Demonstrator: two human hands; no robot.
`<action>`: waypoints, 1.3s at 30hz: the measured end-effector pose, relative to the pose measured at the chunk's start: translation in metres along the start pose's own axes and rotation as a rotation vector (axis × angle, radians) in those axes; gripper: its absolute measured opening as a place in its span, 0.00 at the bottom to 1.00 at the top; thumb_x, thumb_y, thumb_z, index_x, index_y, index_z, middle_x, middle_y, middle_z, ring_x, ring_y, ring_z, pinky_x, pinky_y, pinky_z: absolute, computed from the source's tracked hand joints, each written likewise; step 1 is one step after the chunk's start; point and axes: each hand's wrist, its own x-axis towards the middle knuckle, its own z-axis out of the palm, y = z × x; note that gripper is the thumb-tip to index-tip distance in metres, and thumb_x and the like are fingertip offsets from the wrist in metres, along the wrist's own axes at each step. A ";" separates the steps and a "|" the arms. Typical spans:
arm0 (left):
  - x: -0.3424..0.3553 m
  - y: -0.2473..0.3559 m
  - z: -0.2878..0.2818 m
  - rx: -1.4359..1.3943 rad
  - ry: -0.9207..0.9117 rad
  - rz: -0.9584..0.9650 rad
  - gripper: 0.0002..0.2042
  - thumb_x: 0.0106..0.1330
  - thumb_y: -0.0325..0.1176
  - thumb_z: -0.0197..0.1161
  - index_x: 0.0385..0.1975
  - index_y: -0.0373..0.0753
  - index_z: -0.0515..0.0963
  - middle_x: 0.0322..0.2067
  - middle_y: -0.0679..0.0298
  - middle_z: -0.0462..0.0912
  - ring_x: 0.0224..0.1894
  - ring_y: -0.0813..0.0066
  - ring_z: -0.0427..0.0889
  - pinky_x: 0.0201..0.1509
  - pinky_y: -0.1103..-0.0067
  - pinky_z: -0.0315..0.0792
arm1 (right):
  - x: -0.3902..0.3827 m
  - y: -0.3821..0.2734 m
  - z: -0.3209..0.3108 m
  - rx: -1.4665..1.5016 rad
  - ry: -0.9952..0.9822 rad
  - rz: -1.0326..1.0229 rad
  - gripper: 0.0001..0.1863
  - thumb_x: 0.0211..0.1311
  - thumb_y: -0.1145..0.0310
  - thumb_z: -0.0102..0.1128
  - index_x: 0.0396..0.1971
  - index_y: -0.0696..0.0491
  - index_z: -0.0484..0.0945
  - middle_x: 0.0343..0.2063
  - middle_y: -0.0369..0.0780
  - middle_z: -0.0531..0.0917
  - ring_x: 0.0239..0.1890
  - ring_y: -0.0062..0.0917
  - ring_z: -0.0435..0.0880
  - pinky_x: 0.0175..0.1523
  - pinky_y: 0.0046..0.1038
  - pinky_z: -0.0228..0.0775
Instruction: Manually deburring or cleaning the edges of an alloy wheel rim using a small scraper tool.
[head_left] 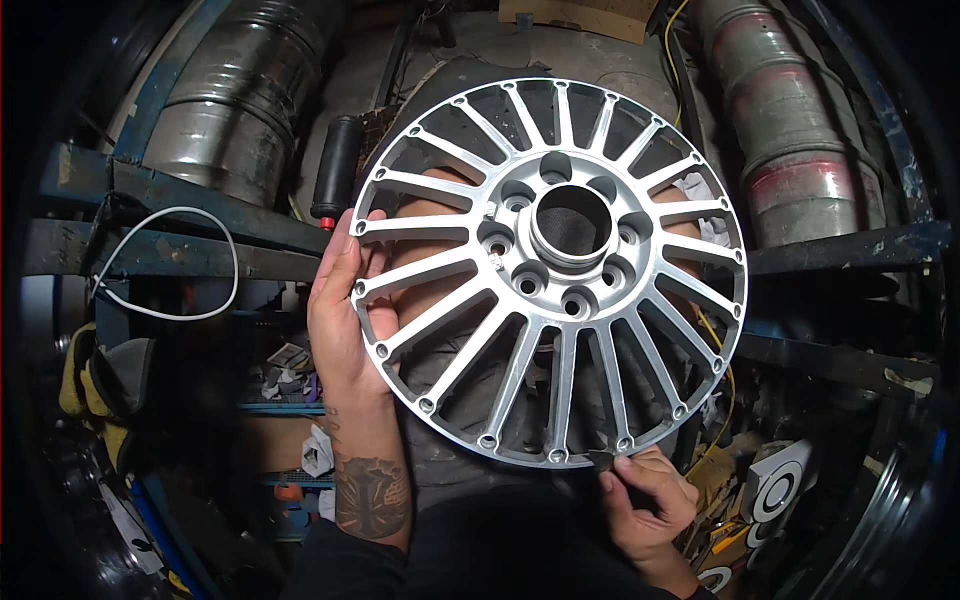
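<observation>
A silver multi-spoke wheel face (pixel 550 287) is held up in front of me, tilted, with a raised round hub and several bolt holes. Small holes run along its thin outer rim, one at each spoke end. My left hand (pixel 350 320) grips its left edge, thumb on the near side and fingers reaching behind between the spokes. Down at the bottom rim, my right hand (pixel 650 505) is curled, thumb and forefinger pinched by a spoke end. A small dark scrap shows at those fingertips, too small to name.
Metal drums lie on blue racks at left (pixel 225 110) and right (pixel 800 130). A black cylinder with a red tip (pixel 337 165) stands beyond my left hand. A white cable loop (pixel 235 265) hangs at left. Boxes with ring prints (pixel 778 485) sit lower right.
</observation>
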 end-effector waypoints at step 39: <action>-0.002 -0.001 -0.001 -0.028 0.074 0.040 0.19 0.74 0.29 0.54 0.62 0.30 0.68 0.55 0.50 0.78 0.58 0.65 0.76 0.66 0.70 0.70 | 0.007 -0.018 0.048 -0.175 -0.179 -0.170 0.17 0.42 0.82 0.77 0.35 0.58 0.85 0.25 0.37 0.86 0.24 0.25 0.84 0.33 0.22 0.72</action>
